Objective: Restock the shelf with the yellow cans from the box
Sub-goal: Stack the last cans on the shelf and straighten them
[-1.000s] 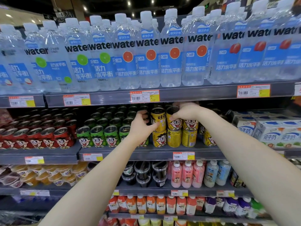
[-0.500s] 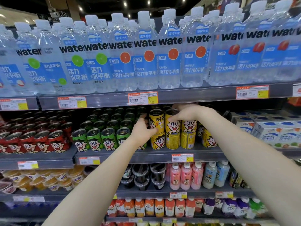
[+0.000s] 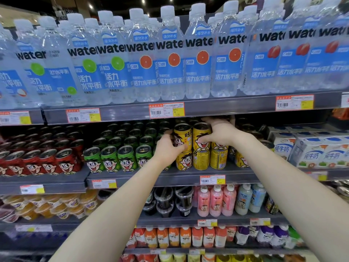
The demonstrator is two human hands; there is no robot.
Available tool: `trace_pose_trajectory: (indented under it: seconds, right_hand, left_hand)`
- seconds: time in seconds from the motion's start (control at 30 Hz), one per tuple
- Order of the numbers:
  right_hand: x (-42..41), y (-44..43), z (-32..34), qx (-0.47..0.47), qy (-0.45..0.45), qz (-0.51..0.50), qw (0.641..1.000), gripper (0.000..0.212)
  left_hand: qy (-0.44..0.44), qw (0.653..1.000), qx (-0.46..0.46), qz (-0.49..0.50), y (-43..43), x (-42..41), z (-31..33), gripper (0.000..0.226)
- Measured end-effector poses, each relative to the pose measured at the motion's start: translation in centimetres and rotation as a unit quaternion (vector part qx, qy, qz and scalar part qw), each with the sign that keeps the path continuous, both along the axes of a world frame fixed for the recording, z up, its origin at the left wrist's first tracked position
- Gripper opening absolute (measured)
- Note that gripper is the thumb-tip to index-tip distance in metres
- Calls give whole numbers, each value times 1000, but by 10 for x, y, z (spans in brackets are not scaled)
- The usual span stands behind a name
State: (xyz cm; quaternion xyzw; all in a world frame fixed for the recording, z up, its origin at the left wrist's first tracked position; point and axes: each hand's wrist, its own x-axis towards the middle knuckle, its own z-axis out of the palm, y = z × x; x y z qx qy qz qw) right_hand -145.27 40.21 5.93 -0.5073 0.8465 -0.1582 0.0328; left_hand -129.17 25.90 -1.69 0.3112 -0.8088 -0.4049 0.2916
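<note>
Middle shelf (image 3: pixel 170 179), yellow section: the yellow cans (image 3: pixel 201 161) stand stacked 2 high at the shelf's front edge, directly under the grey lip of the shelf above.

Left hand (image 3: pixel 169 148): clenched round the left side of the left top can (image 3: pixel 181 136), fingers wrapped behind it, thumb side toward the camera. This can sits upright on a lower yellow can and touches its neighbour on the right.

Right hand (image 3: pixel 221 133): grasping the right top can (image 3: pixel 200 135). The thumb lies across the can's printed face and the fingers reach over the tops toward the rear of the row. The palm covers a 3rd upper can, of which only the bottom edge shows.

Both top cans lie between the 2 hands, just beside each other.

Adjacent stock: green cans (image 3: pixel 113 159) immediately left of the yellow stack, red cans (image 3: pixel 39 162) further left, water bottles (image 3: pixel 170 69) on the shelf above, milk cartons (image 3: pixel 311 152) to the right.
</note>
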Motion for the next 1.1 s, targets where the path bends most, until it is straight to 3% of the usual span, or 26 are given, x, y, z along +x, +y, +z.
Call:
trace_pose_trajectory:
  seconds: [0.23, 0.43, 0.57, 0.7, 0.83, 0.97, 1.1]
  right_hand:
    - [0, 0, -2, 0, 16, 1, 1000, 93]
    - [15, -10, 1, -28, -11, 19, 999, 85]
    - [27, -24, 4, -12, -18, 24, 999, 80]
    - [34, -34, 3, -20, -14, 27, 999, 73]
    - [29, -29, 5, -20, -45, 18, 999, 80]
    - [9, -12, 13, 33, -48, -36, 998, 91]
    - [0, -2, 13, 28, -37, -40, 998, 78]
  left_hand:
    - [-59, 996, -71, -10, 0, -3, 10, 67]
    - [-97, 993, -35, -59, -16, 8, 11, 76]
    - [-79, 996, -21, -46, -19, 7, 6, 65]
    - [-72, 996, -37, -33, -16, 6, 4, 70]
    - [-87, 994, -47, -39, -18, 6, 3, 66]
    - [-81, 995, -37, -48, -19, 8, 1, 74]
    - [-102, 993, -35, -36, -20, 6, -2, 90]
